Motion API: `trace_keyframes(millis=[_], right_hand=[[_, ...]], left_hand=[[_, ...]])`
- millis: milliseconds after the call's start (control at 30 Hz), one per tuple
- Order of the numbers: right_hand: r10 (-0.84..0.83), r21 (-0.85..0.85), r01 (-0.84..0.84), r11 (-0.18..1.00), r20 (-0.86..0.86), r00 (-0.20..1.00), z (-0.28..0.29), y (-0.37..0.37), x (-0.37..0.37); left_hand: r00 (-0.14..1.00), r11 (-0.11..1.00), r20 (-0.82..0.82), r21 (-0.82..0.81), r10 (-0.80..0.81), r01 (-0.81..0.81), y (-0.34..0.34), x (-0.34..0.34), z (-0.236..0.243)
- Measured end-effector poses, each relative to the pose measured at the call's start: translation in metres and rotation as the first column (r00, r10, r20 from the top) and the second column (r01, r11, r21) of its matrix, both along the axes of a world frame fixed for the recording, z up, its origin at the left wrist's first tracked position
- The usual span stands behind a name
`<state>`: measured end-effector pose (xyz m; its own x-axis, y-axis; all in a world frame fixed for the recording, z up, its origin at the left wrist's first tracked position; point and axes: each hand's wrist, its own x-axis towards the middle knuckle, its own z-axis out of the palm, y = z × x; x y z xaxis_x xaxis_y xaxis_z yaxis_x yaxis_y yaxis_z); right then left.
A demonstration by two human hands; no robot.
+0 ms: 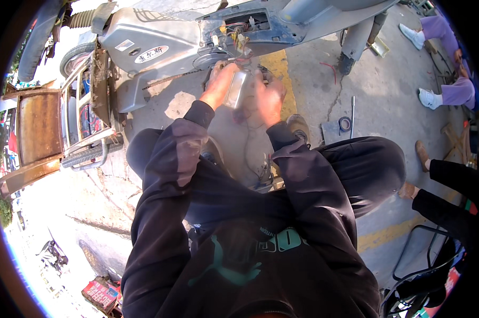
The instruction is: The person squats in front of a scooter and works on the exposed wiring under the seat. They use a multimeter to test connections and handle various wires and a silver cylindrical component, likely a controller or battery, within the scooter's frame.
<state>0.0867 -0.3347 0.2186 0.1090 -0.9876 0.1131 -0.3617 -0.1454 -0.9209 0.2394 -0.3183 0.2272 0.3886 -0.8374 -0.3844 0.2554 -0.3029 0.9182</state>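
Note:
My left hand (pixel 218 85) grips a silver, flat rectangular metal box (pixel 236 90) along its left side, low in front of the scooter. Just right of the box is my right hand (pixel 269 98), smeared by motion, so its fingers cannot be made out. Thin dark wires (pixel 247 140) run down below the hands toward the ground between my feet. Beyond the hands lies a grey electric scooter (pixel 181 40) with an open compartment (pixel 247 22) in its footboard. Coloured wires and connectors (pixel 242 40) spill out of that opening toward my hands.
A black tape roll (pixel 345 124) and a long metal rod (pixel 353 116) lie on the concrete to the right. At left stands a rusty metal cart (pixel 40 124). Other people's legs (pixel 456 93) show at the right edge, above a black-framed chair (pixel 409 254).

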Motion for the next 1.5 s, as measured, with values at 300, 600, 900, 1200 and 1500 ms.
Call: trace_keyframes(millis=[300, 600, 900, 1200, 1500], right_hand=[[-0.199, 0.409, -0.027, 0.912, 0.499, 0.844, -0.004, -0.031, -0.001], [0.08, 0.445, -0.297, 0.845, 0.443, 0.893, 0.006, -0.006, -0.008], [-0.163, 0.337, -0.054, 0.94, 0.583, 0.796, -0.014, -0.02, -0.006], [0.033, 0.427, -0.222, 0.876, 0.408, 0.913, 0.006, -0.05, -0.009], [0.221, 0.196, -0.287, 0.938, 0.3, 0.928, -0.016, -0.029, -0.014]], left_hand=[[0.997, 0.999, 0.059, 0.016, -0.051, 0.05, -0.001, -0.005, 0.007], [0.996, 0.999, -0.083, 0.034, -0.009, 0.011, -0.001, 0.003, -0.008], [0.984, 0.991, -0.156, 0.087, -0.087, 0.101, 0.0, 0.001, 0.012], [0.988, 0.994, -0.133, 0.067, -0.078, 0.087, -0.003, 0.006, -0.003], [0.978, 0.997, 0.203, -0.048, -0.051, 0.062, -0.004, 0.013, -0.029]])
